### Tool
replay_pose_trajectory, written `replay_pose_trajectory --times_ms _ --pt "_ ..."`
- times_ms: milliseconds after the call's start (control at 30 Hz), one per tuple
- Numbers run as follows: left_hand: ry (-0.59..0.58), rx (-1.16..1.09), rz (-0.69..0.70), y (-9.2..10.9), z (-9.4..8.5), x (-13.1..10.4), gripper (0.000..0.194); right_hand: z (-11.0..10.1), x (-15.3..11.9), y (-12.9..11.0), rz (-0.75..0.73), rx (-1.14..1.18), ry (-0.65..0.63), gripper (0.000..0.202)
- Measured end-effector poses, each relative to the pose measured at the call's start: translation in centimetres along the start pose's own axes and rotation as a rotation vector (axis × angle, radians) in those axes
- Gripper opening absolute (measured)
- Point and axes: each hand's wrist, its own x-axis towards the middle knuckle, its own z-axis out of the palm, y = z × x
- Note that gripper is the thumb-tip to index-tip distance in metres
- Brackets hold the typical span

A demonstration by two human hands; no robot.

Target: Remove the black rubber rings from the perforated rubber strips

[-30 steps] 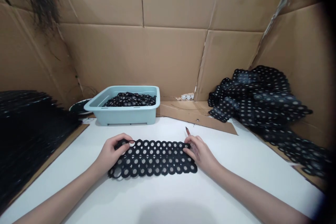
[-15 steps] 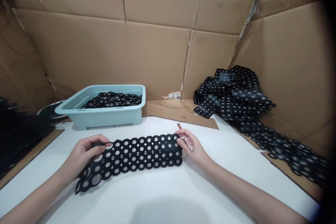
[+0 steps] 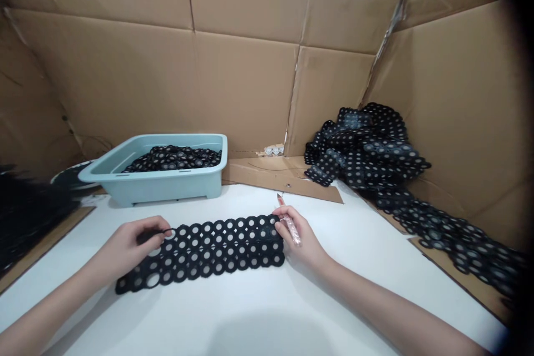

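Black and limp, the strip [image 3: 209,258] of joined rings lies across the middle of the white surface [image 3: 242,311], between the two hands. At its left end, the fingers of the left hand [image 3: 119,247] pinch the upper margin, where a thin dark strand stands out by the fingertips. At the other end, the right hand [image 3: 306,242] has its fingers closed on the upper corner, with a slim, pointed tool [image 3: 294,231] tucked in the same grip, its dark tip aimed away. It looks light and soft, likely to bend or skew at every join, so two holds on opposite ends should keep it flat; the thick ring rims seem the sound places to pinch, while the larger opening near the left end looks weaker and could stretch. Fabric-like, it should not slip much. Beyond, a blue tub [image 3: 175,186] of similar black pieces [image 3: 175,159] sits towards the far left corner, and a loose pile [image 3: 362,150] is heaped by the far right one, against cardboard walls [image 3: 246,83].
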Motion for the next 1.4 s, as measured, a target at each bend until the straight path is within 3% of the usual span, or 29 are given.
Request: replay_pose_trajectory --times_ms 100,167,300,433,533,633,867,1067,1400 --pt "0.113 0.384 0.161 0.2 1.0 -0.1 0.023 0.4 -0.2 0.1 -0.028 0.008 0.022 0.009" --pt "0.160 0.491 0.232 1.1 2.3 -0.3 0.029 0.6 -0.3 0.2 -0.026 0.008 0.012 0.008" --pt "0.002 0.360 0.310 4.8 5.8 -0.5 0.044 0.7 -0.3 0.3 -0.014 0.049 -0.033 0.009" --pt "-0.156 0.133 0.323 8.5 8.8 0.9 0.059 0.7 -0.4 0.1 -0.054 0.080 -0.045 0.009" --pt "-0.229 -0.052 0.252 9.7 9.8 2.6 0.046 0.9 -0.5 0.1 -0.071 0.065 -0.034 0.010" --pt "-0.301 -0.092 0.155 10.0 9.8 3.5 0.019 1.1 -0.4 0.1 -0.070 0.082 0.012 0.016" --pt "-0.371 -0.328 0.025 8.8 9.7 3.5 0.021 -0.6 -0.1 -0.7 0.023 0.329 0.135 0.046" --pt "-0.353 -0.392 0.004 8.0 10.3 3.9 0.025 0.0 -0.8 -0.8 0.112 0.248 0.017 0.020" --pt "-0.340 -0.421 -0.046 8.0 10.4 3.5 0.025 1.1 -1.1 -0.1 0.185 0.183 -0.089 0.016"
